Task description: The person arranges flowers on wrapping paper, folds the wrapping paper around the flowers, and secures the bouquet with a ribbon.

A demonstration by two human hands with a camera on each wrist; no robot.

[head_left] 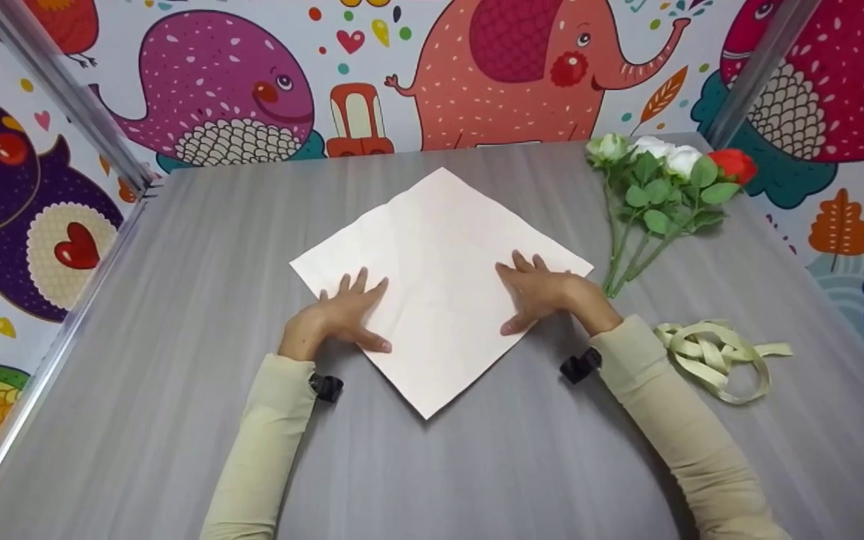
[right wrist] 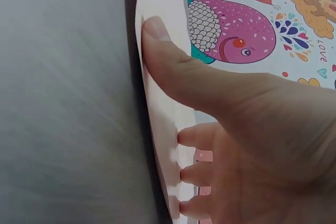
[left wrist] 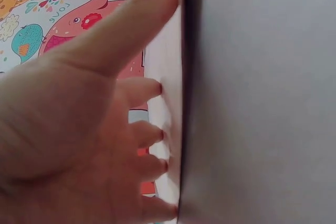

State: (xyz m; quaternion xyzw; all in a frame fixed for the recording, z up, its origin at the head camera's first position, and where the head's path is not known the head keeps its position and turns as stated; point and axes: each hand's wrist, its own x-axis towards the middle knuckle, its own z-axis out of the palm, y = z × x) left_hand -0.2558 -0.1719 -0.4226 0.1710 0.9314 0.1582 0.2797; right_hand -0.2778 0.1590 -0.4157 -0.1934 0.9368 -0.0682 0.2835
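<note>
A pale pink square sheet of paper (head_left: 443,285) lies on the grey table, turned so one corner points toward me. On its left part my left hand (head_left: 342,311) rests with spread fingers, the fingertips pressing on the paper. My right hand (head_left: 541,289) does the same on the right part, thumb near the lower right edge. In the left wrist view the left hand (left wrist: 79,114) shows its thumb and fingertips touching the sheet. The right wrist view has the right thumb (right wrist: 168,61) laid along the paper (right wrist: 160,129), whose edge lifts slightly off the table.
Several artificial roses (head_left: 661,180), white and red with green stems, lie at the back right. Nearer on the right is a loosely coiled cream ribbon (head_left: 717,356). Cartoon-printed panels (head_left: 372,67) and metal posts (head_left: 72,90) border the grey table (head_left: 199,247).
</note>
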